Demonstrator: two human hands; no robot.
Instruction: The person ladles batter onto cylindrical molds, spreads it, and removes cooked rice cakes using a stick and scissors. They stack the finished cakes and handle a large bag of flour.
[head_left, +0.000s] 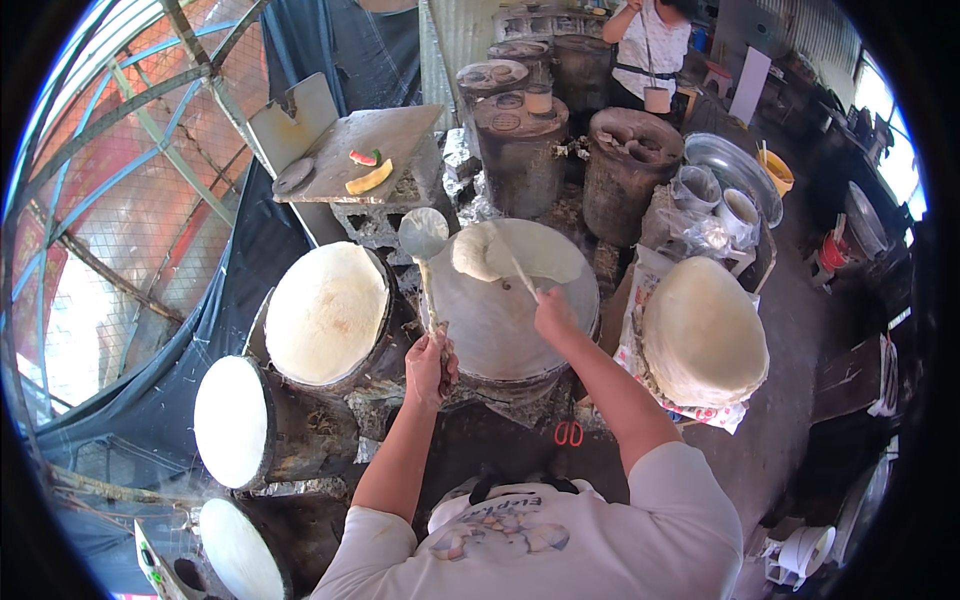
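Note:
In my left hand (429, 369) is the long batter-crusted handle of a ladle (424, 232), its bowl raised at the griddle's left edge. My right hand (556, 315) grips a thin pale stick (522, 271) that slants down to the round griddle (499, 330) before me. A rounded whitish mass of batter or dough (472, 255) lies at the stick's far end; how they join is unclear. Thin wet batter (551, 251) coats the far part of the griddle. Left of it, a second griddle bears a pale round sheet (326, 311).
Two more white-covered round griddles (231, 422) stand lower left. At right rises a stack of pale flatbreads (705, 330). Red-handled scissors (568, 433) are near the griddle's front. Cylindrical stoves (634, 176) stand behind; another person (652, 45) holds a rod with a cylindrical block (656, 100).

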